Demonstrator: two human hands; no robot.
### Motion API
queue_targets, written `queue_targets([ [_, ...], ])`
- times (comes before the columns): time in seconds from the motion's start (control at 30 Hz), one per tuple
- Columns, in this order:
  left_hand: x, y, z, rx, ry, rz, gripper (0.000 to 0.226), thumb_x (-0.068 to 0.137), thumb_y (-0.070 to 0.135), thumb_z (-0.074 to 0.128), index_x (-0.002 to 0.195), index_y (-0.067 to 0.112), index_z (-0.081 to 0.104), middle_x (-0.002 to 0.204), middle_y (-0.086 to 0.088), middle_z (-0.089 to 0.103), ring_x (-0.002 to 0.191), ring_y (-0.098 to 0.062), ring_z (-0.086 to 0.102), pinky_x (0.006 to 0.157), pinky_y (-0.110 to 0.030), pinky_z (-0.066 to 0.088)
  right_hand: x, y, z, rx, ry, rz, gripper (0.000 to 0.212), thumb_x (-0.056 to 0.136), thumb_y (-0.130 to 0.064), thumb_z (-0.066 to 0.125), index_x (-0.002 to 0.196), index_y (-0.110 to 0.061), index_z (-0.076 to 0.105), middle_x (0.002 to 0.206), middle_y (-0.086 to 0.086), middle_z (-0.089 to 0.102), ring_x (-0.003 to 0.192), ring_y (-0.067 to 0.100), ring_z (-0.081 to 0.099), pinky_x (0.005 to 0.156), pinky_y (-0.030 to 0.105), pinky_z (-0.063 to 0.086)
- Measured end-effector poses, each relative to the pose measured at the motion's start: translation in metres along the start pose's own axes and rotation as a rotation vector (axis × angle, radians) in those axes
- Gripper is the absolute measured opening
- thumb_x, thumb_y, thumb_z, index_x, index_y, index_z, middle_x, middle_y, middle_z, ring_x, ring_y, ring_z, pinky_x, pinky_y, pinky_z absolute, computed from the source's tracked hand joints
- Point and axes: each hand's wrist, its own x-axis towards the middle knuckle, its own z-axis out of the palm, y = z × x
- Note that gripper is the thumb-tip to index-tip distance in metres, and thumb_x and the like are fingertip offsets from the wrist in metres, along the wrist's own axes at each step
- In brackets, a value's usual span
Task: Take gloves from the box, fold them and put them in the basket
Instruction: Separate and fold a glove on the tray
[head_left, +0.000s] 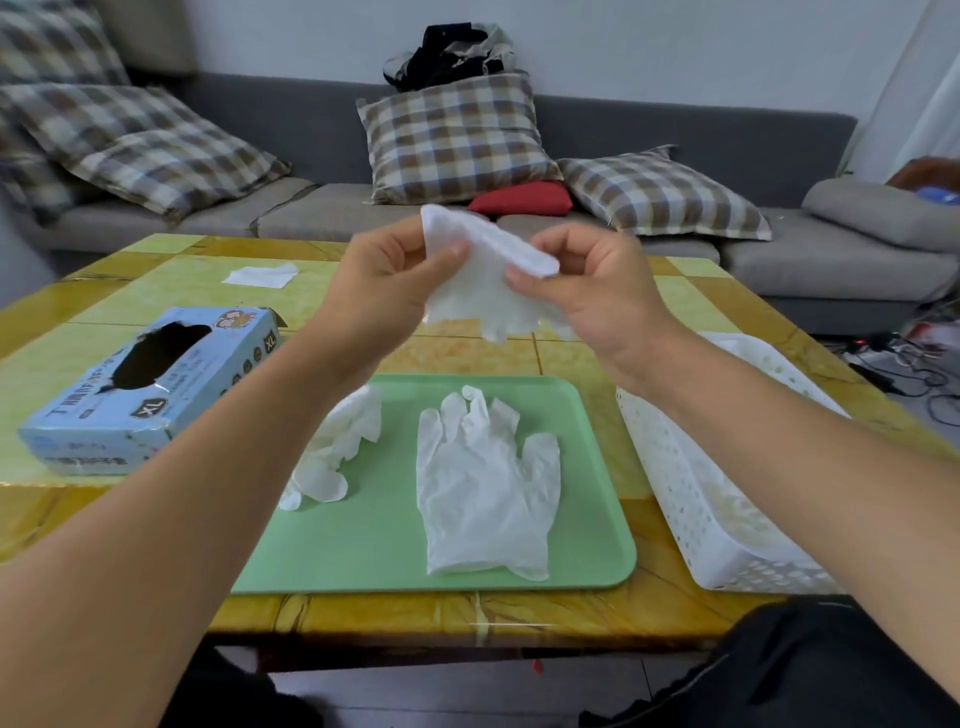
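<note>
Printed "XL" in dark round badges on the light-blue glove box (140, 384), once on the near long side and once on the short end facing right; further lines of print along the same box too small and blurred to read; nothing else legible

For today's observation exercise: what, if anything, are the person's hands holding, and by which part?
Both hands hold one white glove up over the green tray: left hand and right hand each pinch its upper edge, fingers dangling below.
</note>
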Motion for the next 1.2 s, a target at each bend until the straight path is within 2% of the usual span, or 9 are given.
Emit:
queue_targets([
  [0.1, -0.018, -0.017, -0.005, 0.215, -0.077, -0.189, 0.01, 0.093, 0.019, 0.07, 0.101, 0.02, 0.076, 0.099, 0.003, 0.078, 0.096, -0.017, 0.074, 0.095, -0.039, 0.057, -0.012, 0.025, 0.002, -0.234, -0.187, 0.144, 0.017, 0.079, -0.002, 0.083, 0.089, 0.0, 0.069, 0.08, 0.003, 0.067, 0.069, 0.01, 0.058, 0.066, 0.023, 0.048],
  [0.27, -0.04, -0.04, -0.018, 0.565, -0.44, -0.239, 0.01, 0.085, 0.022, 0.079, 0.079, 0.015, 0.076, 0.066, 0.003, 0.064, 0.06, -0.01, 0.051, 0.06, -0.026, 0.041, -0.03, 0.058, -0.003, -0.607, -0.618, 0.327, 0.014, 0.079, -0.01, 0.084, 0.078, -0.015, 0.071, 0.071, -0.009, 0.065, 0.065, 0.006, 0.057, 0.068, 0.026, 0.046],
  [0.37, -0.046, -0.041, -0.02, 0.55, -0.566, -0.269, 0.005, 0.082, 0.015, 0.083, 0.082, 0.015, 0.078, 0.076, 0.003, 0.074, 0.067, -0.007, 0.063, 0.069, -0.018, 0.05, -0.03, 0.056, -0.005, -0.645, -0.672, 0.29, 0.012, 0.078, -0.006, 0.083, 0.079, -0.011, 0.072, 0.075, -0.007, 0.071, 0.073, 0.006, 0.066, 0.078, 0.032, 0.055],
  [0.47, -0.05, -0.046, -0.02, 0.607, -0.7, -0.281, 0.011, 0.079, 0.013, 0.085, 0.087, 0.014, 0.078, 0.087, 0.004, 0.077, 0.086, -0.011, 0.072, 0.089, -0.025, 0.056, -0.028, 0.046, -0.005, -0.687, -0.766, 0.268, 0.014, 0.076, -0.007, 0.085, 0.079, -0.014, 0.073, 0.088, -0.005, 0.076, 0.086, 0.009, 0.072, 0.088, 0.039, 0.06],
  [0.63, -0.056, -0.048, -0.015, 0.647, -0.851, -0.305, 0.013, 0.079, 0.017, 0.086, 0.089, 0.016, 0.077, 0.086, 0.012, 0.076, 0.086, -0.002, 0.07, 0.093, -0.027, 0.054, -0.036, 0.031, -0.002, -0.822, -1.009, 0.252, 0.019, 0.077, -0.012, 0.084, 0.074, -0.024, 0.069, 0.088, -0.009, 0.073, 0.091, 0.013, 0.071, 0.086, 0.039, 0.058],
  [0.83, -0.063, -0.053, -0.001, 0.756, -0.913, -0.279, 0.018, 0.076, 0.032, 0.087, 0.089, 0.026, 0.075, 0.09, 0.015, 0.074, 0.089, 0.0, 0.066, 0.095, -0.033, 0.053, -0.042, 0.033, -0.001, -0.922, -1.143, 0.313, 0.021, 0.075, -0.017, 0.087, 0.082, -0.029, 0.072, 0.096, -0.013, 0.073, 0.098, 0.01, 0.067, 0.088, 0.034, 0.057],
  [0.97, -0.067, -0.05, 0.002, 0.825, -0.972, -0.311, 0.028, 0.07, 0.044, 0.089, 0.09, 0.035, 0.072, 0.094, 0.018, 0.072, 0.093, 0.006, 0.063, 0.097, -0.026, 0.051, -0.052, 0.021, 0.004, -0.963, -1.207, 0.378, 0.036, 0.07, -0.048, 0.089, 0.099, -0.033, 0.073, 0.108, -0.019, 0.066, 0.107, 0.005, 0.059, 0.085, 0.021, 0.05],
  [1.07, -0.07, -0.046, 0.004, 0.893, -0.981, -0.313, 0.038, 0.071, 0.049, 0.087, 0.1, 0.028, 0.074, 0.097, 0.016, 0.07, 0.092, 0.006, 0.06, 0.093, -0.021, 0.049, -0.063, 0.023, 0.017, -1.039, -1.177, 0.25, 0.035, 0.072, -0.059, 0.083, 0.083, -0.029, 0.07, 0.083, -0.014, 0.066, 0.085, 0.008, 0.063, 0.076, 0.031, 0.056],
  [1.2, -0.073, -0.046, 0.003, 0.94, -1.028, -0.288, 0.034, 0.078, 0.047, 0.082, 0.102, 0.023, 0.076, 0.098, 0.009, 0.071, 0.092, 0.0, 0.059, 0.087, -0.023, 0.05, -0.072, 0.031, 0.029, -1.008, -1.176, 0.18, 0.026, 0.08, -0.047, 0.081, 0.083, -0.024, 0.07, 0.07, -0.013, 0.06, 0.066, 0.005, 0.056, 0.059, 0.021, 0.045],
])
